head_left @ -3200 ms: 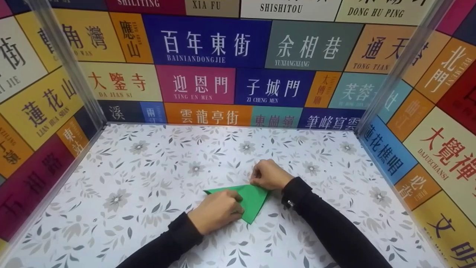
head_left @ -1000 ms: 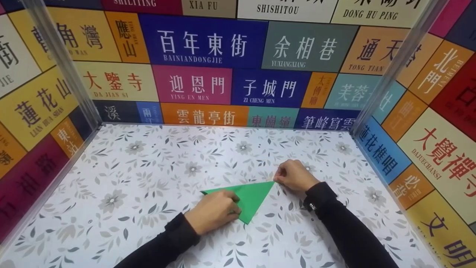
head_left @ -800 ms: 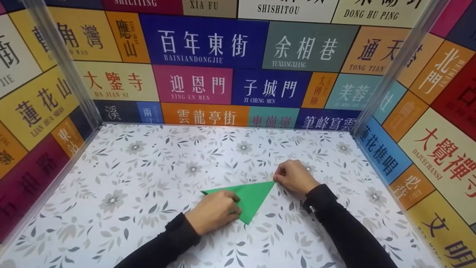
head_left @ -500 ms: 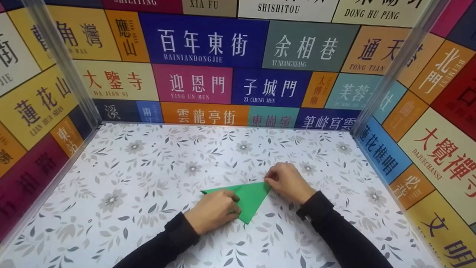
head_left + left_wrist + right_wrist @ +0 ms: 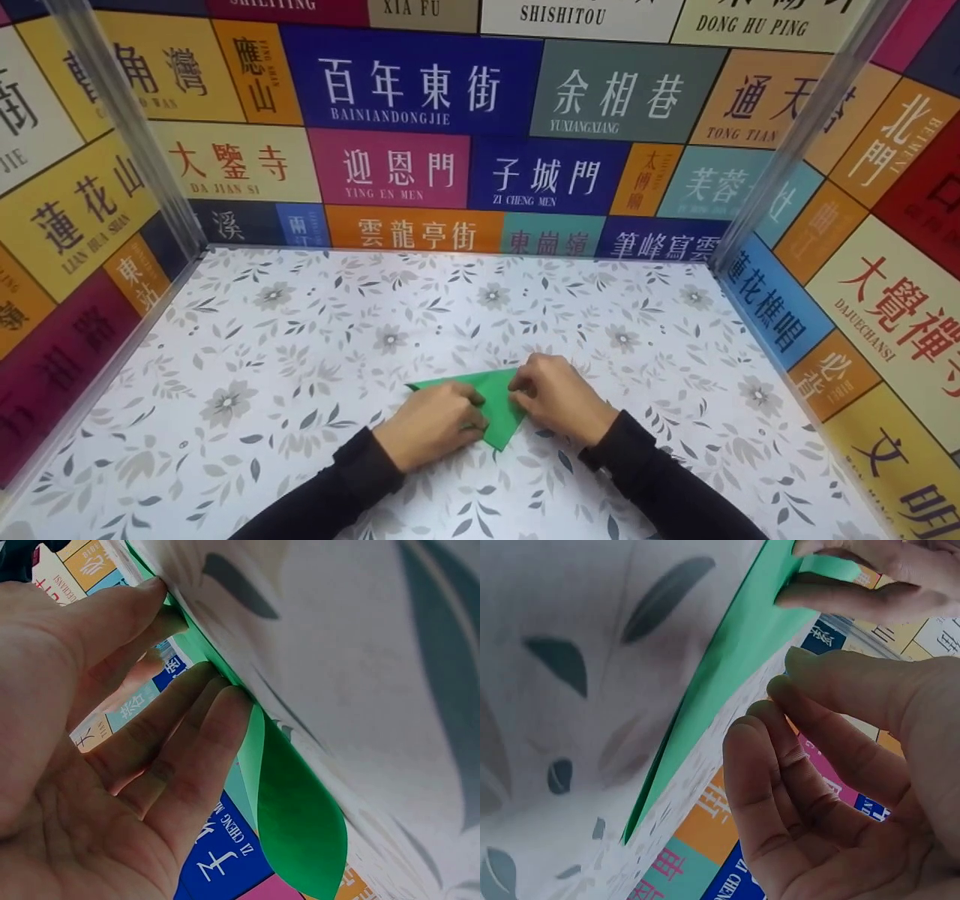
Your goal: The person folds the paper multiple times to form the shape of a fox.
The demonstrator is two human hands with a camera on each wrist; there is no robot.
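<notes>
A folded sheet of green paper (image 5: 501,420) lies on the patterned tabletop, roughly a triangle in the head view. My left hand (image 5: 431,424) presses its left part with the fingertips and hides some of it. In the left wrist view, the paper (image 5: 304,802) bulges up past those fingertips in a curved flap. My right hand (image 5: 559,397) is over the paper's right corner and covers it. Seen from the right wrist, its fingers are loosely bent with nothing between them, apart from the paper (image 5: 705,697), whose folded layers gape slightly at one end.
White cloth or paper with grey flowers and leaves covers the table (image 5: 315,322). Behind it stands a wall (image 5: 412,82) of coloured name panels. Clear strips (image 5: 150,142) mark the corners where the side walls meet it.
After sliding right to the paper's far corner, my right hand has come back left and nearer, over the paper, and let go of that corner. My left hand has stayed put.
</notes>
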